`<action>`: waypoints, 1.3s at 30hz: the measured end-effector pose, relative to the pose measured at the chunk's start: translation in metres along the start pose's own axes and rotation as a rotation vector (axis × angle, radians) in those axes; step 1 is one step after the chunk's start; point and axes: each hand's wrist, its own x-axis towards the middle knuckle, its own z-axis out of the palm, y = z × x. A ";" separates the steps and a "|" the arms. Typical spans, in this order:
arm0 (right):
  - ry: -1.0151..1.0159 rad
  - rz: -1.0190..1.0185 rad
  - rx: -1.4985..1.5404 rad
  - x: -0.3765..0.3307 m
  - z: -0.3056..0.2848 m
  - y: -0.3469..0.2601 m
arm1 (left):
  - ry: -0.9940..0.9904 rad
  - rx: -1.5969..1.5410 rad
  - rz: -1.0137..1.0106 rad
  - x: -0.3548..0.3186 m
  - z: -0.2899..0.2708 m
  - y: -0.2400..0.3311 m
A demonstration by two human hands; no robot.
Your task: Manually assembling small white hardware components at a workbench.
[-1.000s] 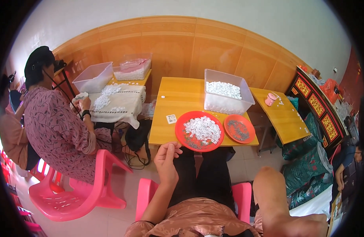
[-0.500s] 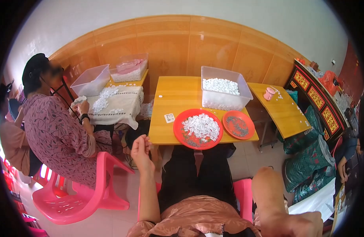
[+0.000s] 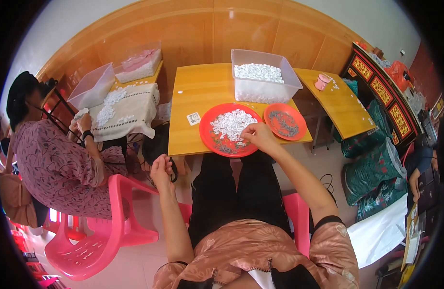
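Note:
On the yellow table before me is a large red plate (image 3: 206, 140) with a heap of small white flat pieces (image 3: 230, 121) and some grey bits along its near side. My right hand (image 3: 261, 137) reaches over the plate's right part, fingertips pinched together at the edge of the white heap; whatever is between them is too small to make out. A smaller orange-red plate (image 3: 300, 129) with little grey pieces (image 3: 284, 123) stands just right of it. My left hand (image 3: 162, 169) is raised off the table's near left corner, fingers curled together, their contents hidden.
A clear plastic bin (image 3: 266, 94) full of white pieces stands behind the plates. A small card (image 3: 193, 118) lies to their left. On the left, a person (image 3: 63, 164) works at a cloth-covered table (image 3: 140, 113) beside a pink chair (image 3: 118, 212). Green sacks (image 3: 373, 166) stand right.
My right hand has come from the lower right up to the white pieces in the red plate. My left hand stays raised, fingers curled. The view has shifted, so the tables sit higher.

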 end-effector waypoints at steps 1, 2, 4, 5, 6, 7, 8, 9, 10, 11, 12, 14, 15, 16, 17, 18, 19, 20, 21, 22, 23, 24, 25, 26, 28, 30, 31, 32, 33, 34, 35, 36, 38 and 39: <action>-0.003 0.010 0.000 0.005 0.004 0.014 | 0.000 0.005 -0.009 -0.003 0.004 0.001; -0.010 0.030 -0.058 0.008 0.009 0.022 | -0.033 0.068 -0.014 -0.007 0.007 0.003; -0.023 0.060 -0.114 0.011 0.015 0.027 | -0.065 0.135 -0.028 -0.009 0.008 0.005; -0.027 0.015 -0.141 0.014 0.021 0.023 | -0.092 0.149 -0.003 -0.009 0.008 0.004; -0.030 -0.030 -0.169 0.017 0.028 0.019 | -0.120 0.161 0.023 -0.010 0.007 0.004; -0.042 -0.079 -0.200 0.022 0.033 0.017 | -0.124 0.163 0.018 -0.011 0.010 0.006; -0.040 -0.073 -0.202 0.025 0.038 0.014 | -0.120 0.177 0.003 -0.013 0.013 0.008; -0.058 -0.075 -0.239 0.028 0.042 0.012 | -0.116 0.190 -0.012 -0.013 0.015 0.008; -0.080 -0.081 -0.275 0.031 0.046 0.010 | -0.116 0.189 -0.015 -0.011 0.013 0.007; -0.082 -0.080 -0.277 0.033 0.049 0.009 | -0.129 0.178 -0.006 -0.010 0.011 0.006; -0.103 -0.089 -0.321 0.034 0.051 0.009 | -0.142 0.166 0.004 -0.009 0.009 0.005; -0.133 -0.098 -0.367 0.036 0.054 0.005 | -0.137 0.162 0.001 -0.008 0.009 0.004; -0.134 -0.084 -0.403 0.036 0.054 0.003 | -0.134 0.160 0.003 -0.008 0.010 0.004; -0.136 -0.072 -0.440 0.036 0.054 0.001 | -0.129 0.159 -0.001 -0.008 0.010 0.005; -0.142 -0.073 -0.441 0.036 0.055 0.001 | -0.134 0.153 -0.001 -0.009 0.011 0.006; -0.152 -0.069 -0.448 0.034 0.056 0.002 | -0.139 0.147 -0.001 -0.009 0.011 0.007; -0.159 -0.063 -0.455 0.033 0.056 0.002 | -0.137 0.146 -0.004 -0.009 0.012 0.007; -0.162 -0.062 -0.456 0.034 0.056 0.002 | -0.146 0.145 -0.007 -0.009 0.014 0.007; -0.163 -0.055 -0.486 0.034 0.056 0.002 | -0.154 0.145 -0.010 -0.009 0.015 0.007; -0.164 -0.049 -0.514 0.034 0.056 0.000 | -0.151 0.146 -0.010 -0.010 0.015 0.007; -0.166 -0.051 -0.513 0.034 0.055 -0.002 | -0.150 0.143 -0.013 -0.010 0.015 0.007; -0.187 -0.052 -0.488 0.033 0.054 -0.004 | -0.149 0.141 -0.017 -0.010 0.015 0.008; -0.206 -0.052 -0.463 0.033 0.054 -0.005 | -0.150 0.143 -0.015 -0.010 0.014 0.008; -0.204 -0.052 -0.462 0.034 0.054 -0.003 | -0.141 0.154 -0.017 -0.010 0.014 0.008; -0.158 -0.132 -0.378 0.036 0.052 0.000 | -0.133 0.167 -0.018 -0.010 0.013 0.008; -0.100 -0.141 -0.394 0.037 0.045 -0.002 | -0.137 0.153 -0.012 -0.010 0.012 0.007; -0.043 -0.151 -0.410 0.037 0.042 -0.004 | -0.138 0.153 -0.011 -0.010 0.013 0.008; -0.041 -0.151 -0.409 0.037 0.042 -0.003 | -0.136 0.145 -0.017 -0.011 0.014 0.009; -0.084 -0.120 -0.372 0.037 0.043 -0.002 | -0.134 0.137 -0.022 -0.011 0.014 0.010; -0.124 -0.088 -0.336 0.037 0.043 -0.001 | -0.137 0.136 -0.021 -0.011 0.014 0.009; -0.121 -0.089 -0.337 0.037 0.044 -0.001 | -0.143 0.138 -0.019 -0.009 0.013 0.008; -0.110 -0.088 -0.378 0.036 0.046 -0.001 | -0.149 0.140 -0.018 -0.009 0.013 0.007; -0.101 -0.091 -0.416 0.035 0.049 -0.001 | -0.146 0.128 -0.017 -0.009 0.012 0.006; -0.098 -0.107 -0.442 0.036 0.050 -0.001 | -0.143 0.116 -0.020 -0.009 0.011 0.007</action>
